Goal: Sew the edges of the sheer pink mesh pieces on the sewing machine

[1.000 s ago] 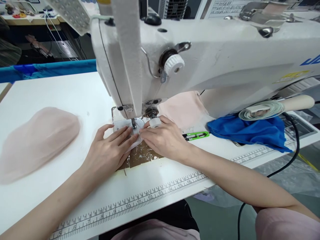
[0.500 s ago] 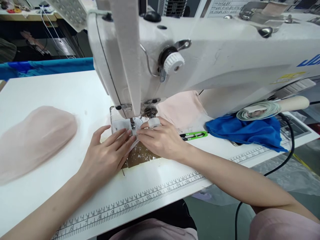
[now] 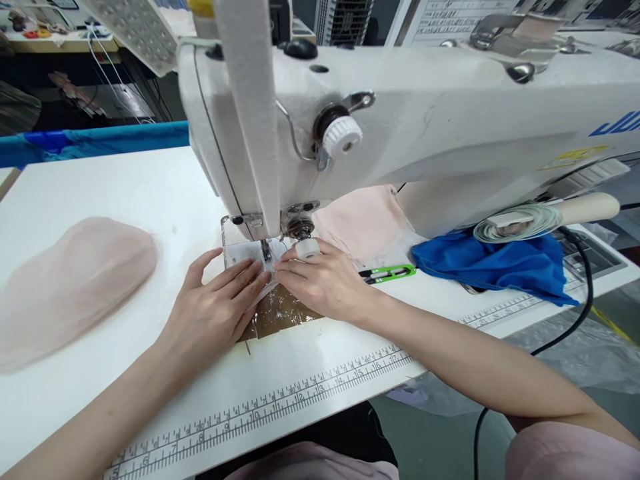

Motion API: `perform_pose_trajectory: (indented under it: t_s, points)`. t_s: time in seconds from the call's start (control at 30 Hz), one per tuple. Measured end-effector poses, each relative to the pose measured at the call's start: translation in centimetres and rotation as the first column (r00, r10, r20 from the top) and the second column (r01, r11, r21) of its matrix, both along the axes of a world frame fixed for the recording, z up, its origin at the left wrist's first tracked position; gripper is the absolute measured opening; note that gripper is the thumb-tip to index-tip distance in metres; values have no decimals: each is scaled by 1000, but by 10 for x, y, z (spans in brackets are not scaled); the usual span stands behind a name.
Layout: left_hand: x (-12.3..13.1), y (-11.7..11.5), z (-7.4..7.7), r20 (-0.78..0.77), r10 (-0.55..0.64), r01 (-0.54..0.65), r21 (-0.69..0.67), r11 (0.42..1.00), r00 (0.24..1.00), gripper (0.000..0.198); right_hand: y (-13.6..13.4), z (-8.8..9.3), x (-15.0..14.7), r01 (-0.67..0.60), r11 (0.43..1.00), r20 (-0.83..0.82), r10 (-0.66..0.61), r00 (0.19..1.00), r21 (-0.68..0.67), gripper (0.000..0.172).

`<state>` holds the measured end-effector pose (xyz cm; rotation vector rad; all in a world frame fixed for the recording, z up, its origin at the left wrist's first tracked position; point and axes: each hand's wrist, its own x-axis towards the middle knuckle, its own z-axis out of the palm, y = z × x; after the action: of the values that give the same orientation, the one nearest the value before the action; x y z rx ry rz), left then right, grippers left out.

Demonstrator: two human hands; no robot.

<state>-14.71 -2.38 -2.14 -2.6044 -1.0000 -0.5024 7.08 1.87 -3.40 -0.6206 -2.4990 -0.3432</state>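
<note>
My left hand (image 3: pixel 215 300) lies flat with its fingers stretched out, pressing a thin pale fabric (image 3: pixel 266 291) just left of the presser foot (image 3: pixel 267 251). On the other side my right hand (image 3: pixel 327 280) is closed, thumb and fingers drawn together on the edge of the same fabric. Much of that fabric is hidden under both hands. Above them stands the head of a white sewing machine (image 3: pixel 425 113). A sheer pink fabric piece (image 3: pixel 80 287) rests on the table to the left.
Right of my hands lie green-handled thread snips (image 3: pixel 390 273) and a blue cloth (image 3: pixel 495 263). Behind them sits more pink fabric (image 3: pixel 365 220). A coiled pale tape (image 3: pixel 515 223) is at the right. A printed ruler (image 3: pixel 280 407) runs along the table's front edge.
The view has shifted slightly, with the machine sitting a little lower in the picture. Both hands hold nearly the same position beside the presser foot.
</note>
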Motion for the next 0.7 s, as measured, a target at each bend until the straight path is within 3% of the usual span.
perform_pose_trajectory:
  t_s: [0.43,0.7]
  points:
    - [-1,8,-3,-10,19,-19,15,1000,1000,29,4,0,-2,47,999,38,-48,998,20,31]
    - [-2,11,-6,13,22,-22,18,1000,1000,29,5,0,-4,85,990,69,-78,995,-110,32]
